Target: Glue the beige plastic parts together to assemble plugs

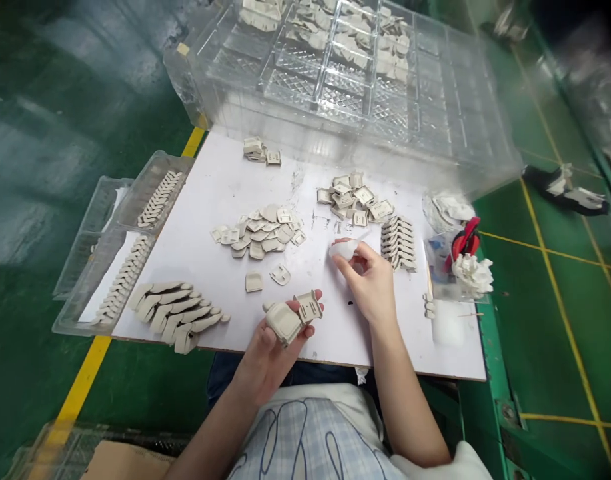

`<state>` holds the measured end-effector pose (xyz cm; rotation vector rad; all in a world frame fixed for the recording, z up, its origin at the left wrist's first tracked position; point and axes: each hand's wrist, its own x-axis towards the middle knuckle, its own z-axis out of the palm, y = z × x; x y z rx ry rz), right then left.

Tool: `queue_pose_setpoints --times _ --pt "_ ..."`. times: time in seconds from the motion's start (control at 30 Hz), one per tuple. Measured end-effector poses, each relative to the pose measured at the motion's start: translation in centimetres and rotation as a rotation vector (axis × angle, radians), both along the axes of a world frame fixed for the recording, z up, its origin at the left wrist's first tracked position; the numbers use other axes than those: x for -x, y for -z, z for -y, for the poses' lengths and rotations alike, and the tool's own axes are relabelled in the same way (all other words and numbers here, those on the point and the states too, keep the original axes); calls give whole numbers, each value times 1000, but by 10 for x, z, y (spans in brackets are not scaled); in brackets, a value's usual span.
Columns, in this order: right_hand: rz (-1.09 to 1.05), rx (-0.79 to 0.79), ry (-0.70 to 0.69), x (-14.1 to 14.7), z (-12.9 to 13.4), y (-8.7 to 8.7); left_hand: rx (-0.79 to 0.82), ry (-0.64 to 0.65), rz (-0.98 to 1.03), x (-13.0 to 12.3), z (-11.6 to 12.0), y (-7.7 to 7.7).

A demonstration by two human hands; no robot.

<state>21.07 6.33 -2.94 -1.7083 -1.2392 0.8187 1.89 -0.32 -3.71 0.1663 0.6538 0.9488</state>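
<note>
Just above the near edge of the counter (330,347), the left hand (272,353) cradles a beige moulded shell (284,321) and a slotted bracket (309,307), its fingers curled around them from beneath. Both look like light, stiff plastic, probably smooth enough to slip, with thin tabs best spared; the side edges seem the safest hold. The right hand (370,283) pinches a translucent squeeze bottle (344,251) between its fingers; that body looks soft, so a light grip suits it. Two loose plates (253,283) (280,275) and a plate heap (262,232) lie beyond the left hand, a bracket heap (352,199) and an overlapping row (398,243) beyond the right, and a clear compartment bin (355,143) blocks the far side.
</note>
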Motion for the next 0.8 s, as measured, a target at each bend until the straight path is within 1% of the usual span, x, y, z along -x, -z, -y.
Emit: queue_pose_setpoints --times 0.1,0.17,0.2,0.23,0.27,0.3,0.33,0.37,0.4,0.43,0.47,0.53,0.57,0.63,0.7,0.73,0.8 --pt "105 -27 -24 6 -1 -2 -3 11 -5 6 6 10" --pt "142 -109 -55 1 6 -11 1 9 -23 13 10 19" --pt "176 -178 -43 -5 13 -17 6 3 -39 16 12 23" --pt "225 -262 10 -13 22 -25 8 8 -43 19 14 26" --pt "296 -355 107 -23 33 -33 9 21 -35 20 15 29" --pt "382 -450 244 -36 45 -40 6 42 -11 21 17 30" --pt "467 -531 418 -50 57 -47 6 65 21 20 18 29" --pt "537 -571 583 -65 67 -52 15 85 54 17 19 27" --pt "599 -554 706 -79 76 -55 33 98 83 12 20 23" --pt "639 -503 770 -93 83 -55 63 106 108 6 20 17" --pt "656 -429 780 -104 87 -54 105 109 128 -1 20 11" --pt "661 -296 727 -119 90 -47 214 103 164 -16 19 -4" --pt "667 -263 703 -123 90 -43 278 95 179 -22 17 -11" --pt "711 -257 708 -127 88 -36 409 73 202 -33 15 -24" --pt "772 -272 736 -132 89 -32 515 51 217 -39 12 -33" --pt "794 -273 750 -136 91 -33 554 43 222 -41 11 -36" --pt "773 -251 712 -148 97 -36 607 29 228 -42 9 -40"
